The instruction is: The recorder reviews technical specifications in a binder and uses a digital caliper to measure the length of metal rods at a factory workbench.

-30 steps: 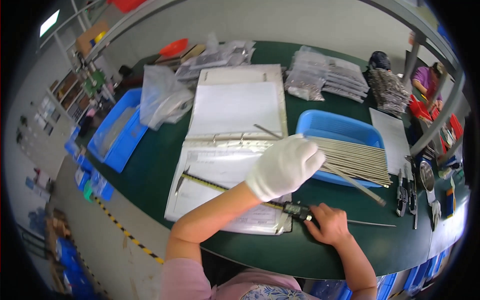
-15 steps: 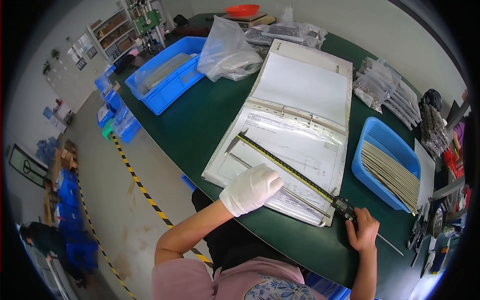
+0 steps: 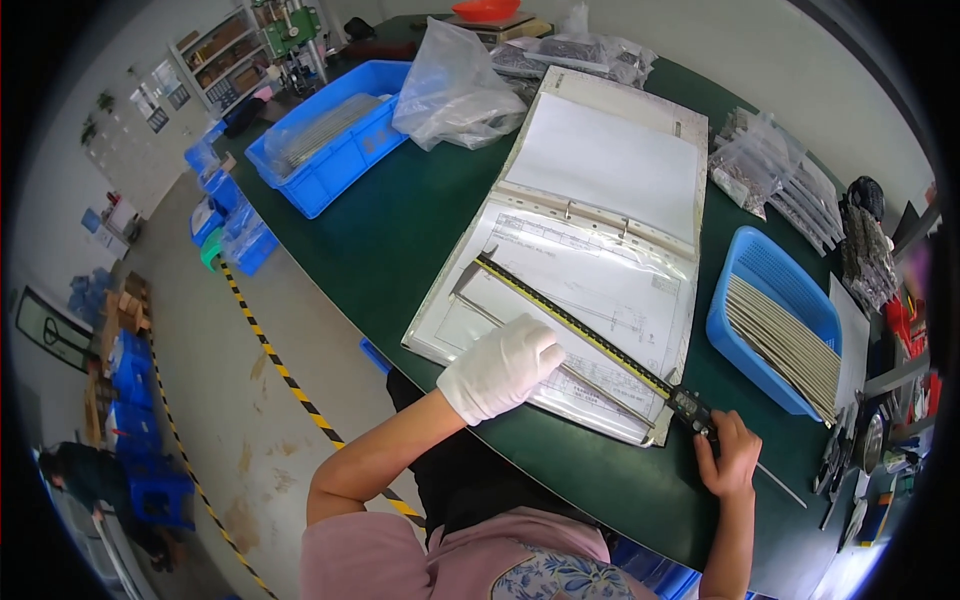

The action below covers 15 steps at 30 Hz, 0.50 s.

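Fingers curled, our gloved left hand (image 3: 503,370) grips a thin rod (image 3: 608,395) over the open binder (image 3: 605,160), while the thumb and fingers of our right hand (image 3: 730,456) pinch the display end of the caliper (image 3: 575,325) spanning the lower page (image 3: 640,285), left of a blue basket (image 3: 741,350).

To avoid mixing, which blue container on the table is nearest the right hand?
The basket right of the binder; the left-side blue bin is farther away.
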Tool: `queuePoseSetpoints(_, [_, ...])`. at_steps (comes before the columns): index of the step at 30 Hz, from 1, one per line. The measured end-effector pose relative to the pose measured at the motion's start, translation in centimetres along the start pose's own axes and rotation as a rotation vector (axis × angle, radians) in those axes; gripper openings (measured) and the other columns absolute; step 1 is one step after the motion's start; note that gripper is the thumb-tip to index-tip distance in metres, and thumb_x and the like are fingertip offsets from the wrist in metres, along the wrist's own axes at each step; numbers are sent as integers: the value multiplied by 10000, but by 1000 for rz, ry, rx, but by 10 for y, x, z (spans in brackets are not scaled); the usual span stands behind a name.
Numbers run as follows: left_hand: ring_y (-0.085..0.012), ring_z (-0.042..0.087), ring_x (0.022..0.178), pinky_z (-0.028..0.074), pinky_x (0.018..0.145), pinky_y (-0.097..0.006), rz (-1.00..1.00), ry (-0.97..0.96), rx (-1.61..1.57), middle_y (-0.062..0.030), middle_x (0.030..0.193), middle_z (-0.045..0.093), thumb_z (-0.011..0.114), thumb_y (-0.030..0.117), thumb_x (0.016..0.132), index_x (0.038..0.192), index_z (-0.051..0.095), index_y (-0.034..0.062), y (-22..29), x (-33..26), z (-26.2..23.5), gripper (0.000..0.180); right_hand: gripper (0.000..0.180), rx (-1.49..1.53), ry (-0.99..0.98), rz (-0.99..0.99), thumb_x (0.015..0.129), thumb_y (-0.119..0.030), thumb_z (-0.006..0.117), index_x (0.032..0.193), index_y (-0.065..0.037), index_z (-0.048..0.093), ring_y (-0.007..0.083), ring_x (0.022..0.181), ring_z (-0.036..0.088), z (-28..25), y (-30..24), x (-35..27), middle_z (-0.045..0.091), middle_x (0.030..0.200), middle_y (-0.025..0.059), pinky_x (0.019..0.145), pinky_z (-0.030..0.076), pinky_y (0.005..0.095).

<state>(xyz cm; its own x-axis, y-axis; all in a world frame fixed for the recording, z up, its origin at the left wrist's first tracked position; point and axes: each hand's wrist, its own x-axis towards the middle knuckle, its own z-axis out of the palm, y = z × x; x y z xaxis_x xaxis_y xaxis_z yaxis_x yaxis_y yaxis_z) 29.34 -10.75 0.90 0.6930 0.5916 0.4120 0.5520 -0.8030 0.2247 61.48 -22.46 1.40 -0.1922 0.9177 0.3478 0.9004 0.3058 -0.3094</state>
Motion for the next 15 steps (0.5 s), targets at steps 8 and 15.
queuePoseSetpoints(8, [-249,523,785,481,653,-346,44,-30,3,-72,797,484,600,59,679,785,554,53,1,10,-15,116,294,9,-20,52,703,-247,646,904,-49,563,298,524,527,-2,1,6,534,691,95,465,408,373])
queuePoseSetpoints(15, [-257,535,789,486,655,-338,29,16,43,-80,811,512,583,8,674,805,587,46,7,12,-15,136,286,-18,-12,36,732,-275,632,893,-47,572,272,519,530,-9,4,6,525,687,82,450,405,355])
